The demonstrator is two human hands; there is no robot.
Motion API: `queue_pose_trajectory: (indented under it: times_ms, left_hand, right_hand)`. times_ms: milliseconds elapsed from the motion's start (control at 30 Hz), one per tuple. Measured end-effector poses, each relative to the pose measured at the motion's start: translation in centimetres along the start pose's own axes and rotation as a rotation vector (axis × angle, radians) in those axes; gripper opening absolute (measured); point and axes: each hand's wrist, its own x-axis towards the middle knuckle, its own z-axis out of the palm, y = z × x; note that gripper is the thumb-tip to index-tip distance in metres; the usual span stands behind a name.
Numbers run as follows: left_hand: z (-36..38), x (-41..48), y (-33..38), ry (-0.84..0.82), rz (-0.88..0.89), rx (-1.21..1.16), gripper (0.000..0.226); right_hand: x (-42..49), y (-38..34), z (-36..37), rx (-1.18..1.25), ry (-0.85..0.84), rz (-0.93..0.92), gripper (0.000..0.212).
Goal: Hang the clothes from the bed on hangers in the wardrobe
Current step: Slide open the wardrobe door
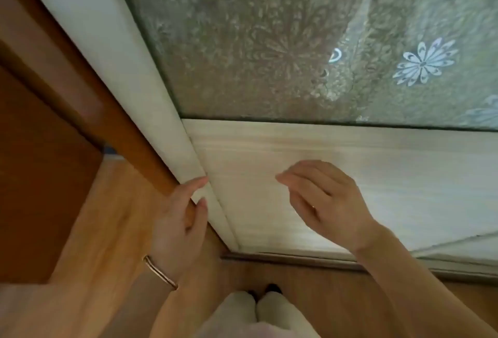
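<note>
I stand right at the wardrobe's sliding door [336, 149], a pale wood-grain panel with frosted flower-patterned glass [269, 41] above it. My left hand [180, 219] grips the door's left edge frame [151, 111], fingers curled round behind it and thumb on the front. My right hand [326, 197] hovers just in front of the lower pale panel with relaxed fingers, holding nothing. No clothes, hangers or bed are in view.
A brown wooden side wall or frame [48, 149] runs along the left. The door's bottom track [296, 258] crosses the wooden floor [102, 230]. My legs in white trousers [256, 316] show at the bottom centre.
</note>
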Motion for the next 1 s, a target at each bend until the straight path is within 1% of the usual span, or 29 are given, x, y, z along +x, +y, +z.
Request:
queue_pose_trajectory:
  times_ms: [33,100,133,167,233,267,367,433,500,667,767,900,1000]
  left_hand:
    - [-0.6,0.8,0.8,0.074,0.051,-0.035,0.031]
    - [-1.6,2.2,2.4,0.234,0.129,-0.011,0.036]
    - [-2.0,3.0,3.2,0.299,0.167,-0.004,0.039]
    - [-2.2,3.7,3.3,0.351,0.184,-0.028,0.043]
    - [-2.5,4.4,4.0,0.414,0.132,-0.075,0.055]
    - [-2.4,4.7,4.3,0.434,0.107,-0.068,0.06]
    - [-1.6,5.1,5.1,0.426,0.061,-0.11,0.071]
    - [-1.1,5.4,5.4,0.42,0.04,-0.167,0.072]
    - [-0.8,5.5,5.7,0.428,0.039,-0.202,0.071]
    - [-0.7,5.8,5.8,0.499,0.022,-0.238,0.066]
    - [-1.0,5.9,5.5,0.53,0.016,-0.285,0.068]
    - [-1.4,6.0,5.6,0.505,0.043,-0.304,0.074]
    - [-1.6,5.9,6.2,0.426,0.014,-0.391,0.076]
  right_hand:
    - [1.5,-0.4,0.2,0.007,0.079,-0.097,0.017]
    - [4.8,-1.6,0.1,-0.041,0.211,-0.22,0.017]
    - [6.3,-2.1,0.2,-0.104,0.27,-0.268,0.018]
    - [7.4,-2.2,0.4,-0.152,0.309,-0.276,0.021]
    - [9.0,-2.4,0.5,-0.252,0.384,-0.243,0.029]
    - [9.6,-2.3,0.6,-0.313,0.392,-0.218,0.033]
    - [10.6,-1.8,1.0,-0.468,0.357,-0.172,0.045]
    - [10.6,-1.1,1.1,-0.583,0.33,-0.168,0.049]
    - [10.6,-0.7,1.1,-0.647,0.32,-0.174,0.051]
    - [10.6,-0.2,1.3,-0.691,0.327,-0.191,0.053]
    - [10.5,-0.1,1.0,-0.695,0.316,-0.189,0.052]
    - [10.0,0.6,0.5,-0.732,0.302,-0.178,0.052]
    - [9.2,1.4,-0.4,-0.782,0.283,-0.174,0.056]
